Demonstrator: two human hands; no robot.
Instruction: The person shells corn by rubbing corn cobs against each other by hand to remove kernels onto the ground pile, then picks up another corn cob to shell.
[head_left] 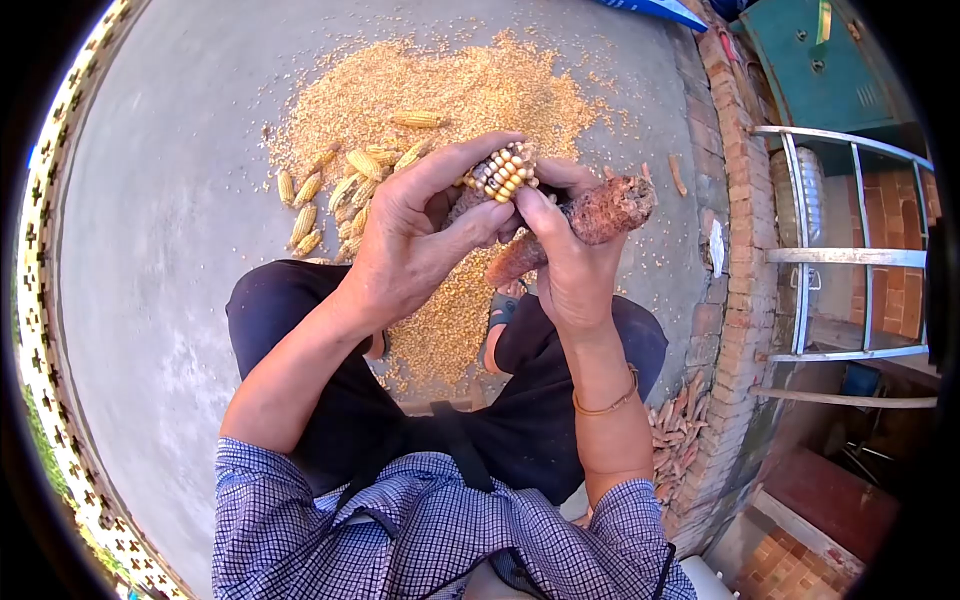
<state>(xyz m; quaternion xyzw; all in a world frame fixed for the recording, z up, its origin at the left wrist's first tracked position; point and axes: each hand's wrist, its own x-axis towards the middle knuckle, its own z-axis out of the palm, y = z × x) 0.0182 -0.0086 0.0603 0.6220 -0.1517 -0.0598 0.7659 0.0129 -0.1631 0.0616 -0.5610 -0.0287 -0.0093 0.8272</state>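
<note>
We hold the partly stripped ear of corn (504, 173) in front of the body, above the floor (180, 300), with several rows of yellow and dark kernels showing at its upper end. Our left hand (412, 225) is curled around it: the thumb presses from below, the index finger lies along the top, and the gap between them is filled by the ear. Our right hand (575, 245) is closed around a bare cob (612, 208), which projects on both sides of the thumb; the tip of that thumb bears on the ear's kernels. We cannot tell how the right hand's hidden fingers are placed.

Beyond the hands lies a heap of loose kernels (440, 85), extending between the feet. Unstripped ears (350, 192) lie at its left edge, one resting on top. Stripped cobs (678, 435) are piled to our right, beside the brick edging (742, 290).
</note>
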